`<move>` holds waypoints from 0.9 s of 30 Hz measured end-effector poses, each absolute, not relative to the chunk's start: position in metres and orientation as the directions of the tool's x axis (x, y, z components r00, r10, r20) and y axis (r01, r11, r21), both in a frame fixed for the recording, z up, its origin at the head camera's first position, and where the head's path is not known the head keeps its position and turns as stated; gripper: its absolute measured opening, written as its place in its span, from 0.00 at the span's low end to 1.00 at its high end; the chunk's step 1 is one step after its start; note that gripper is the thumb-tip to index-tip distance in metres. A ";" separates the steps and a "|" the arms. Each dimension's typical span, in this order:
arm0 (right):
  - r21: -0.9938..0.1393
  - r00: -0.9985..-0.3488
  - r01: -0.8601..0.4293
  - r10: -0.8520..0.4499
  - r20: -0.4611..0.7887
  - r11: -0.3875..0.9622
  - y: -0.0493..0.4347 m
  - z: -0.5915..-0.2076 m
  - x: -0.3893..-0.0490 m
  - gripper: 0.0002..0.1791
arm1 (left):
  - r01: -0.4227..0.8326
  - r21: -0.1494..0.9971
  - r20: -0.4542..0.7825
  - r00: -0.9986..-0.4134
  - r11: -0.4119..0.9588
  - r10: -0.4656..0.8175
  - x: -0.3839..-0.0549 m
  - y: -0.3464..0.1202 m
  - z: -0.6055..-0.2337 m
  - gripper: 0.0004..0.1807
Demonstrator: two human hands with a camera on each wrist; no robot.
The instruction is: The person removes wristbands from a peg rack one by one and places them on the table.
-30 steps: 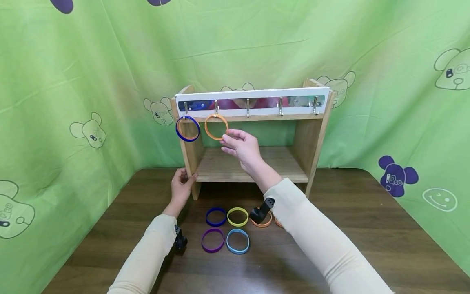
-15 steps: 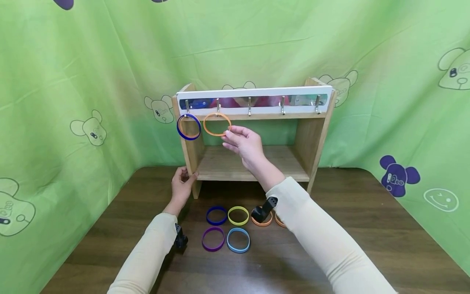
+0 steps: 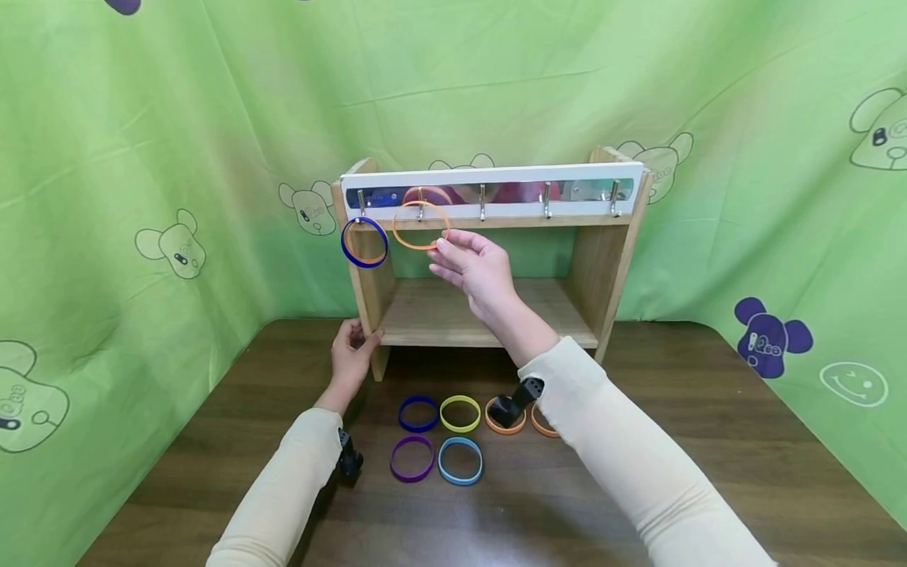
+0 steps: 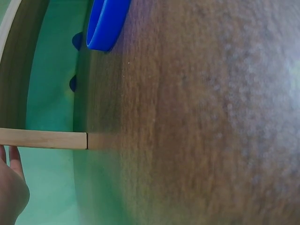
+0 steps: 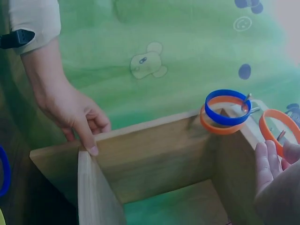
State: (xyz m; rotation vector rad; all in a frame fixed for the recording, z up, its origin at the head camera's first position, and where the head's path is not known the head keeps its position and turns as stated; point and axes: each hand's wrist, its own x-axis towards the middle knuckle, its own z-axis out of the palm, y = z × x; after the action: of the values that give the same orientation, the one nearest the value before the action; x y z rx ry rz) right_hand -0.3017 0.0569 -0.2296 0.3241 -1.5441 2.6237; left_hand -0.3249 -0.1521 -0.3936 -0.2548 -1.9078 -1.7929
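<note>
In the head view, my right hand (image 3: 480, 272) pinches an orange silicone wristband (image 3: 418, 249) by its right side. The band's upper rim overlaps the second hook (image 3: 421, 206) from the left; in the right wrist view that hook (image 5: 281, 135) shows through the ring. A blue wristband (image 3: 365, 266) and an orange one behind it hang on the leftmost hook (image 3: 360, 203). My left hand (image 3: 349, 364) grips the left side panel of the small wooden shelf (image 3: 489, 339), thumb at the front edge. Part of this hand (image 4: 11, 192) shows behind the panel (image 4: 42, 138) in the left wrist view.
On the table (image 3: 269, 378) before the shelf lie dark blue (image 3: 418, 429), yellow (image 3: 460, 430), purple (image 3: 412, 479) and light blue (image 3: 460, 481) wristbands. Two orange ones, the nearer to the left being this band (image 3: 505, 432), are partly hidden by my right wrist camera. Three other hooks carry nothing.
My right hand has risen slightly, lifting the orange wristband from below the second hook until its upper part overlaps the white hook rail. The left hand keeps its hold on the shelf.
</note>
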 end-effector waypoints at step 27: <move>-0.927 -0.975 -0.118 -0.136 0.177 -0.357 0.111 -0.260 -0.263 0.12 | 0.441 0.887 0.462 -0.862 0.138 -0.211 -0.322 -0.152 -0.393 0.13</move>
State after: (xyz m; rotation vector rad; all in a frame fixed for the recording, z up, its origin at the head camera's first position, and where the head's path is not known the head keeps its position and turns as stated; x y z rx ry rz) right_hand -0.2625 0.1106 -0.2604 0.3533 -1.7874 2.5724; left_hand -0.3224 -0.1515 -0.3927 -0.2205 -1.9373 -1.7731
